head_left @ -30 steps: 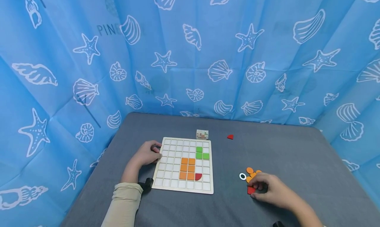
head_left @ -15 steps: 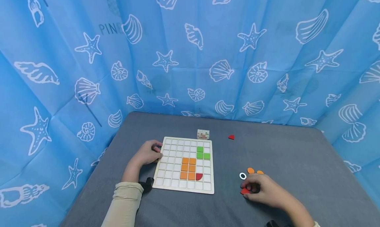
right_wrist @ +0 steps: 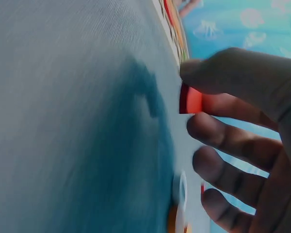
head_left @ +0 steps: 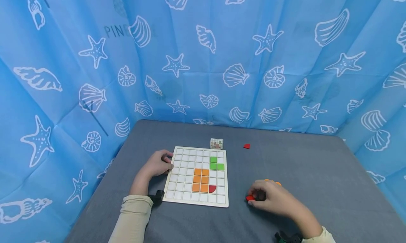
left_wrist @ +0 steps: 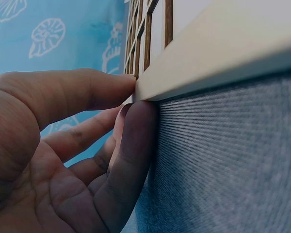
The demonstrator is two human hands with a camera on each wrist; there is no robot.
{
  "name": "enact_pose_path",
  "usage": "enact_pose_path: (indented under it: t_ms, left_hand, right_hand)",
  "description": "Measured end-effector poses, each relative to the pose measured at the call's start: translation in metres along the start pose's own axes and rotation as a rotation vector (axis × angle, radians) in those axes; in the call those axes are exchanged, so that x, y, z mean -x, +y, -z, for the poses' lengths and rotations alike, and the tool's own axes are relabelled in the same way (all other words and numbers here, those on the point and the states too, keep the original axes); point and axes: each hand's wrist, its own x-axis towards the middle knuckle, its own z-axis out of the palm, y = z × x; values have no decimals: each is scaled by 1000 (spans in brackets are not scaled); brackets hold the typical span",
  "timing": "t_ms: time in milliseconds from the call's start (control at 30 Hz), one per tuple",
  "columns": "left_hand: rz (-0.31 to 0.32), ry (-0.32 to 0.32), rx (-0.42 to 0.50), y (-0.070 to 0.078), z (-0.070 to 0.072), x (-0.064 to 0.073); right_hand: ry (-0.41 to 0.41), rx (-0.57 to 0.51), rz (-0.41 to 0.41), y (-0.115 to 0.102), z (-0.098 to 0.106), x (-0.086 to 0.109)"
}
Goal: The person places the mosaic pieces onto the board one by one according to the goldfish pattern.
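In the head view my left hand (head_left: 157,164) holds the left edge of a white grid board (head_left: 179,179). The left wrist view has the thumb on the board's rim (left_wrist: 194,73) and a fingertip against its underside edge. Orange squares (head_left: 197,179), green squares (head_left: 213,166) and a red quarter-round tile (head_left: 212,189) sit in the grid. To the right of the board, my right hand (head_left: 274,197) pinches a red tile (right_wrist: 191,99) between thumb and index finger, just above the table. Its full shape is partly hidden by the fingers.
Several orange pieces (head_left: 278,183) lie behind the right hand, mostly hidden; a white ring (right_wrist: 183,189) shows in the right wrist view. Another red tile (head_left: 247,146) and a small pattern card (head_left: 216,144) lie farther back on the grey table (head_left: 301,158). A blue curtain (head_left: 190,77) stands behind.
My right hand has picked the red tile from the loose pieces and moved left with it, toward the board. The left hand keeps its place at the board's edge.
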Motion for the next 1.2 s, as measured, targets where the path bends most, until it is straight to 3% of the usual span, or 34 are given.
enact_pose_path:
  t_ms: [300,700,967,1200]
  left_hand:
    - [-2,-3,16,-3,-1,2]
    - [2,-5,14,0,-1,-2]
    - [0,17,6,2,-2,-3]
    - [8,22,5,0,0,-3]
  right_hand:
    - [35,161,37,-36,-22,-56]
    - [84,244,130,-78,-59,-124]
    - [66,281,149,-93,-76,-148]
    - [24,279,136,-99,-86,-157]
